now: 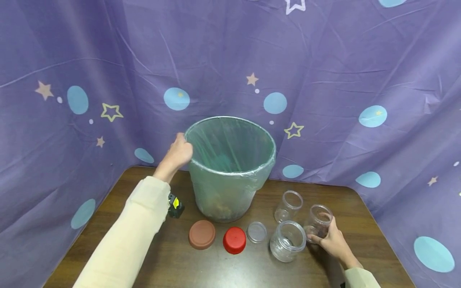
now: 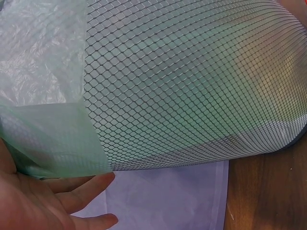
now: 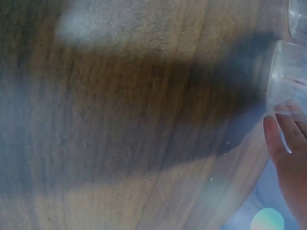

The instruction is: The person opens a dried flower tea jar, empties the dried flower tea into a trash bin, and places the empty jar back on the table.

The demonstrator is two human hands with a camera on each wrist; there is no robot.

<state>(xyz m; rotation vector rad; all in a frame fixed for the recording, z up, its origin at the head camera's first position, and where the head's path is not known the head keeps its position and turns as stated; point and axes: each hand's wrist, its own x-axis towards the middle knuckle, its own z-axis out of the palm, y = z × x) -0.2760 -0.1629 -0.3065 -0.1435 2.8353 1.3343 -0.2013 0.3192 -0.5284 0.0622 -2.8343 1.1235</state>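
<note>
My left hand (image 1: 181, 151) is at the left rim of a mesh trash can (image 1: 223, 195) lined with a pale green plastic bag (image 1: 252, 176), pinching the edge. In the left wrist view several of its fingers (image 2: 86, 194) extend outside the folded bag, while the thumb is hidden. At the right, my right hand (image 1: 335, 242) holds a clear jar (image 1: 320, 216) without a lid, with thumb and fingers around its side. In the right wrist view, only part of that jar (image 3: 283, 76) shows at the right edge, with fingertips against it.
Two more clear open jars, a wide one (image 1: 287, 244) and a narrower one (image 1: 288, 206), stand left of the held jar. A brown lid (image 1: 202, 234), a red lid (image 1: 234, 240) and a grey lid (image 1: 257, 232) lie before the can. A purple patterned curtain (image 1: 223, 60) hangs behind the wooden table (image 1: 173, 264).
</note>
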